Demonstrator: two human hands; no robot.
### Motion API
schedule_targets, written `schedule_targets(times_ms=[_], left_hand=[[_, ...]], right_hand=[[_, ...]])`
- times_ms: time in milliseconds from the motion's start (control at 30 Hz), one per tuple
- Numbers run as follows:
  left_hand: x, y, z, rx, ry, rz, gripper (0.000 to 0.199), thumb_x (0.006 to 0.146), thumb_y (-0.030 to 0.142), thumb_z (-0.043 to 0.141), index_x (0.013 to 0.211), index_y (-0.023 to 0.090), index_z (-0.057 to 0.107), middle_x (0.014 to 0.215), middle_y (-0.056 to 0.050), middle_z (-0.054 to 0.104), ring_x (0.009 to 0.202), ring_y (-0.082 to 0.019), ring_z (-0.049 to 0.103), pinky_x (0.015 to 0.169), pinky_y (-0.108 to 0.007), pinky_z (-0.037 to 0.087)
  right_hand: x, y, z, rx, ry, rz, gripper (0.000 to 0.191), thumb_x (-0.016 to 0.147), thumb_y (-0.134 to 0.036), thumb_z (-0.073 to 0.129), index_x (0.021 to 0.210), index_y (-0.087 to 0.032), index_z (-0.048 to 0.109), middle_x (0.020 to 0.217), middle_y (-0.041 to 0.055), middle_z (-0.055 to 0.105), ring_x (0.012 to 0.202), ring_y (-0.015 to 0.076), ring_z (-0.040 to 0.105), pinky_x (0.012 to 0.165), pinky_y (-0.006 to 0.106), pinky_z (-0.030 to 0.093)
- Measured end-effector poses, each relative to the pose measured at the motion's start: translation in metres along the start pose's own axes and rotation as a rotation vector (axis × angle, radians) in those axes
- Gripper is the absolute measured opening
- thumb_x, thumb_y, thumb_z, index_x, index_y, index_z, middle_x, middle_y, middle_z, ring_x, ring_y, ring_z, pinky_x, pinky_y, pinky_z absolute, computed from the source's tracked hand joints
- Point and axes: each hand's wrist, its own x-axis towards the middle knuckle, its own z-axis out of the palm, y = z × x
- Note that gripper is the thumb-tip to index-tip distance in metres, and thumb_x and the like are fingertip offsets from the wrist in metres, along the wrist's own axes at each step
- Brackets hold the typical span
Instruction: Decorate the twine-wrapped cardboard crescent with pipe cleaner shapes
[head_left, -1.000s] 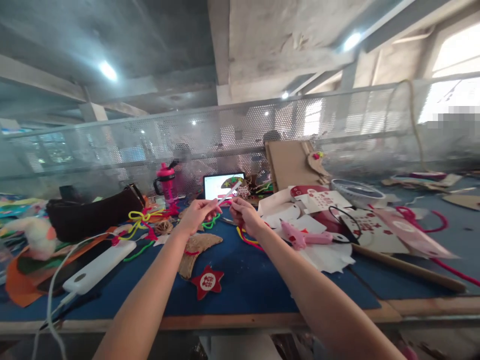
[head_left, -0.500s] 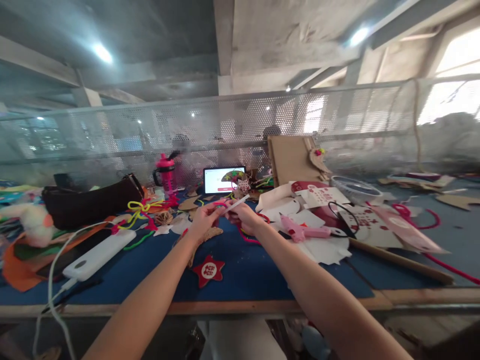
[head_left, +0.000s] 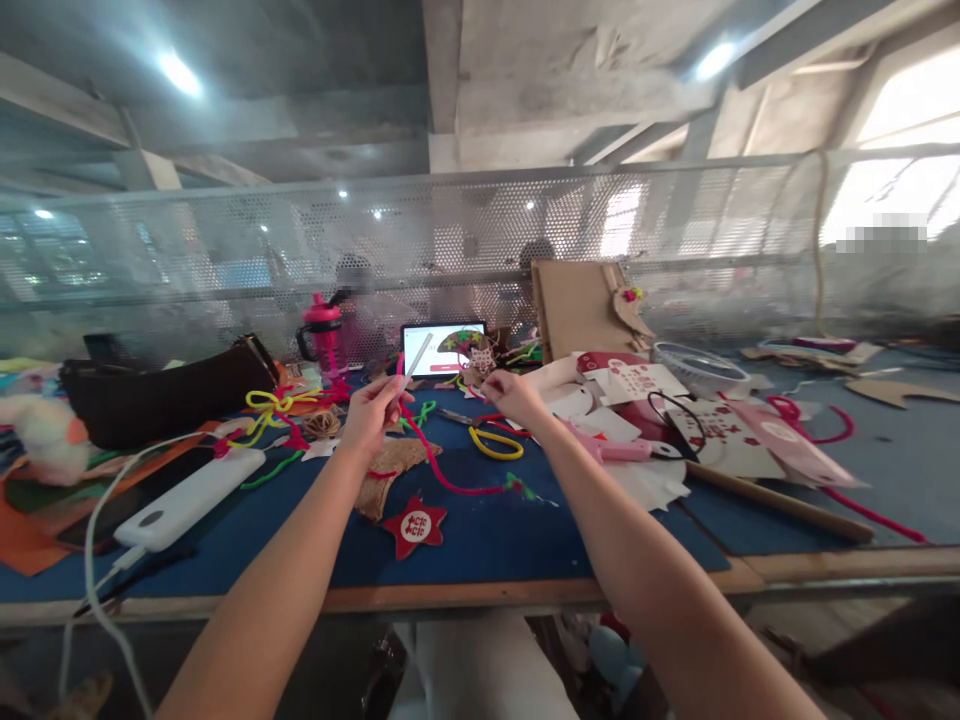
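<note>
So over the blue-topped, wood-edged counter [head_left: 525, 545], the right hand [head_left: 514, 398] is pinched together (can't tell on what), and the left hand [head_left: 367, 415] is clamped on a long fuzzy pink cord [head_left: 431, 462] trailing down near a flat red star [head_left: 414, 527], plus a slim white stick [head_left: 418, 362].

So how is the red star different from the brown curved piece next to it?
The star is red with points all round; the curved piece is brown and bends like a crescent. The star has a white round patch with red marks, while the curved piece has a thin reddish strip across it. Both lie on the blue tabletop.
</note>
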Motion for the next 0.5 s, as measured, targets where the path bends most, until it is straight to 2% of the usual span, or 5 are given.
schedule_targets(times_ms=[67, 100, 267, 400, 500], left_hand=[[0.002, 0.001, -0.005, -0.012, -0.013, -0.01, 0.032, 0.06, 0.039, 0.074, 0.079, 0.013, 0.071, 0.056, -0.001, 0.061, 0.038, -0.003, 0.036, 0.037, -0.019, 0.023], [0.003, 0.002, -0.006, -0.009, -0.029, -0.02, 0.032, 0.06, 0.038, 0.074, 0.079, 0.013, 0.071, 0.055, -0.001, 0.061, 0.038, -0.003, 0.036, 0.037, -0.019, 0.024], [0.003, -0.005, -0.009, 0.06, -0.092, -0.119, 0.027, 0.059, 0.033, 0.072, 0.075, 0.011, 0.071, 0.052, 0.0, 0.058, 0.038, -0.004, 0.037, 0.037, -0.019, 0.025], [0.005, -0.015, -0.009, 0.126, -0.118, -0.173, 0.027, 0.06, 0.032, 0.071, 0.076, 0.011, 0.072, 0.055, -0.002, 0.062, 0.037, -0.004, 0.04, 0.037, -0.019, 0.025], [0.004, -0.017, -0.007, 0.168, -0.144, -0.198, 0.031, 0.061, 0.035, 0.072, 0.08, 0.011, 0.071, 0.056, -0.003, 0.062, 0.036, -0.003, 0.038, 0.037, -0.019, 0.026]], right_hand=[[0.0, 0.007, -0.01, -0.143, 0.082, 0.02, 0.019, 0.082, -0.033, 0.048, 0.082, -0.018, 0.061, 0.076, 0.004, 0.065, 0.068, 0.0149, 0.056, 0.059, 0.024, 0.036], [-0.001, 0.009, -0.013, -0.192, 0.064, 0.021, 0.021, 0.082, -0.035, 0.05, 0.085, -0.018, 0.062, 0.078, 0.0046, 0.066, 0.069, 0.0154, 0.057, 0.058, 0.023, 0.036], [-0.011, 0.005, 0.0, -0.473, -0.374, 0.048, 0.03, 0.067, -0.034, 0.065, 0.092, -0.017, 0.065, 0.091, 0.0085, 0.067, 0.078, 0.0177, 0.06, 0.058, 0.022, 0.039], [-0.009, 0.001, 0.013, -0.521, -0.485, 0.123, 0.041, 0.058, -0.037, 0.069, 0.09, -0.012, 0.067, 0.089, 0.0123, 0.067, 0.073, 0.0202, 0.062, 0.05, 0.022, 0.039], [-0.005, 0.003, 0.01, -0.505, -0.55, 0.158, 0.037, 0.058, -0.042, 0.069, 0.079, -0.012, 0.068, 0.077, 0.0091, 0.067, 0.065, 0.0181, 0.061, 0.046, 0.022, 0.037]])
